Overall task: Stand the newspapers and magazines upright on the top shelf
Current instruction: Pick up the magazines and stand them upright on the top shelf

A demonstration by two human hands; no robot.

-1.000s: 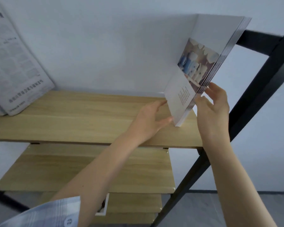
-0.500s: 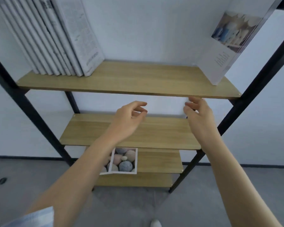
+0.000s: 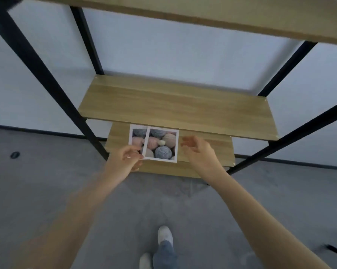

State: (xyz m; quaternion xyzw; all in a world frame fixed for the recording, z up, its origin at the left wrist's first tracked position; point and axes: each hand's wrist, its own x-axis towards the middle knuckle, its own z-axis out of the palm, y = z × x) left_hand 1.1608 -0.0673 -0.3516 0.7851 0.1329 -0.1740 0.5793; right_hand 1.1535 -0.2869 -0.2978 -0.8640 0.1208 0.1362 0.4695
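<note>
Reaching for the yarn-ball magazine point(image 3: 161, 144) on the low shelf point(image 3: 206, 154).
My left hand point(image 3: 125, 162) pinched its corner; my right hand point(image 3: 199, 152) hovered beside it, fingers point(image 3: 187, 140) spread wide.

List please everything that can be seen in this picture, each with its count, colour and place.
magazines: two, white-bordered covers showing pink, grey and beige yarn balls, lying flat and overlapping on the lower shelf
lower shelf: one, light wood, under the middle shelf
middle shelf: one, light wood, centre of view
top shelf: one, light wood, only its underside and front edge visible at the top
shelf frame: black metal posts, left and right
wall: pale grey, behind the shelves
floor: grey
round floor fitting: one, dark, far left
shoes: two, white, bottom centre
left hand: fingers at the magazines' near left corner
right hand: open, just right of the magazines
</note>
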